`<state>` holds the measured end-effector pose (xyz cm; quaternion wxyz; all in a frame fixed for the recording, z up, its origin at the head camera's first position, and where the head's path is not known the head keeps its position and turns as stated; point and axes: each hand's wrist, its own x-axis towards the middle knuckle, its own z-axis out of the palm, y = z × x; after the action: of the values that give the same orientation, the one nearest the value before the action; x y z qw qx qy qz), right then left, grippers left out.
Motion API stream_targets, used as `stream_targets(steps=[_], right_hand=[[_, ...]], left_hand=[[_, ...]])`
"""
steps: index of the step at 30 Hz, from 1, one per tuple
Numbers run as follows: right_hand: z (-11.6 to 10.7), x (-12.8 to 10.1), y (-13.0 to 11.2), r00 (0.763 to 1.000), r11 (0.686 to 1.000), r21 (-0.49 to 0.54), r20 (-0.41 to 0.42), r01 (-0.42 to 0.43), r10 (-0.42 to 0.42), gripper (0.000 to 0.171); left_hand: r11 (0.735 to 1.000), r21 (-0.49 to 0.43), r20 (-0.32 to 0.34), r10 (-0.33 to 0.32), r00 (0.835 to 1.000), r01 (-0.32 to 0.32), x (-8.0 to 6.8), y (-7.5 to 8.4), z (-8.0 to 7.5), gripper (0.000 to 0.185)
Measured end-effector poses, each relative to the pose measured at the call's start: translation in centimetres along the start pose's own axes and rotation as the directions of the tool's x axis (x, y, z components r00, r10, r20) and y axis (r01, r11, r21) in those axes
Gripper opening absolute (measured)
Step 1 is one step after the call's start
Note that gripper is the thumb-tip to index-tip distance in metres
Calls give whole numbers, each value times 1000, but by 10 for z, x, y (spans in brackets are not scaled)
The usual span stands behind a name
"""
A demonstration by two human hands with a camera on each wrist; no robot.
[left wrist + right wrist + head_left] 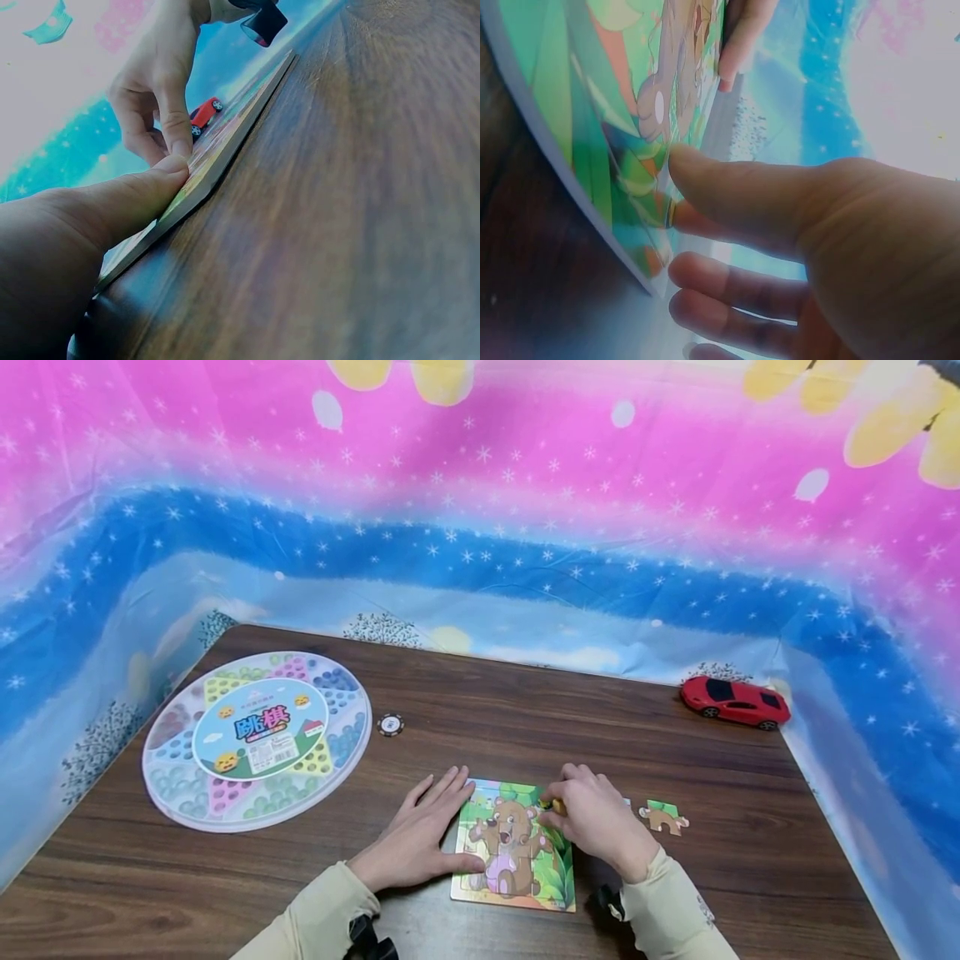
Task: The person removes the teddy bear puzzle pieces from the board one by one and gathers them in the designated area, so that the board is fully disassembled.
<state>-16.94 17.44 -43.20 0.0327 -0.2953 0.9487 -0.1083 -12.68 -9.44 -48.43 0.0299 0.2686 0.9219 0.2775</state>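
Note:
A square jigsaw puzzle (pixel 510 839) with a cartoon bear lies on the wooden table. My left hand (pixel 423 839) rests along its left edge, fingers straight and spread, the thumb on its lower left part. Over the puzzle's upper right corner, my right hand (pixel 596 814) pinches a puzzle piece (pixel 667 214) between thumb and index finger; most of that piece is hidden by the fingers. Just right of this hand lies a loose puzzle piece (pixel 663 818) with brown and green print. The left wrist view shows the left thumb (pixel 142 199) on the puzzle's edge.
A round Chinese checkers set (pixel 258 739) in clear packaging lies at the left of the table (pixel 480 710). Beside it is a black-and-white poker chip (pixel 391 724). A red toy car (pixel 735 702) stands at the back right. Printed cloth surrounds the table's back and sides.

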Motion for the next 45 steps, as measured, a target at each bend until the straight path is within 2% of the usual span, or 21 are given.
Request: stream_targets(steps=[9, 20, 27, 45], right_hand=[[4, 2, -6, 999, 997, -66, -41, -36, 34, 18], [6, 1, -9, 997, 995, -77, -55, -65, 61, 16], [7, 1, -9, 997, 997, -51, -53, -63, 61, 18], [11, 5, -7, 994, 997, -32, -92, -69, 66, 21]], left_hand=[[1000, 3, 11, -9, 1000, 9, 1, -1, 0, 104], [1000, -8, 11, -1, 1000, 1, 0, -1, 0, 103], [1000, -4, -4, 7, 1000, -7, 0, -2, 0, 103], [1000, -9, 14, -9, 1000, 9, 0, -1, 0, 102]])
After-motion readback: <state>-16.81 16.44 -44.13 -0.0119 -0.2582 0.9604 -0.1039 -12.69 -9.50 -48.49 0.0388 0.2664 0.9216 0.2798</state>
